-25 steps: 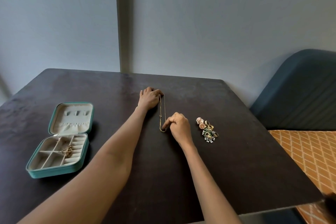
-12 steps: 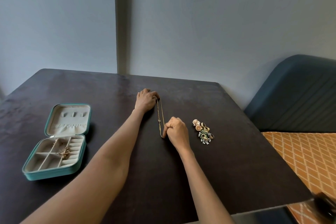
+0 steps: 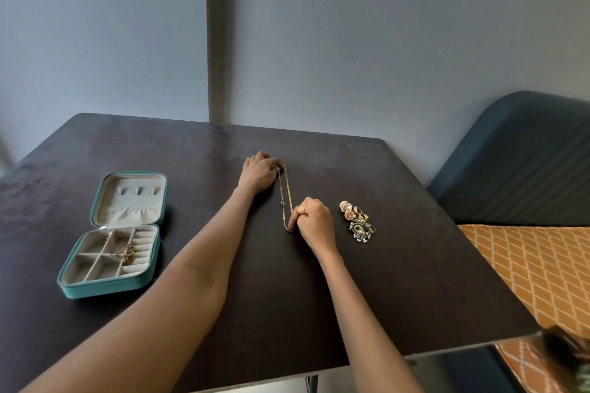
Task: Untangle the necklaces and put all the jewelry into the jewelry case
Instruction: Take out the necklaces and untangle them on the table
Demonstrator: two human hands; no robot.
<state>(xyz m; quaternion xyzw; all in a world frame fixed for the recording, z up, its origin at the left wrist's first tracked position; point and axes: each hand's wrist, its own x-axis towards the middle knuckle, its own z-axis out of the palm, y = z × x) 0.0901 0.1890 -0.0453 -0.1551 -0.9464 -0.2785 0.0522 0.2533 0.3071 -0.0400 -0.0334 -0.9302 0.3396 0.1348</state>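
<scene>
Gold and thread-thin, the necklace (image 3: 286, 198) lies doubled on the table (image 3: 399, 265) between our hands; left hand (image 3: 260, 173) pins its far end, right hand (image 3: 311, 218) pinches the near bend. Light, limp, snag-prone: we'd grasp both ends.
</scene>
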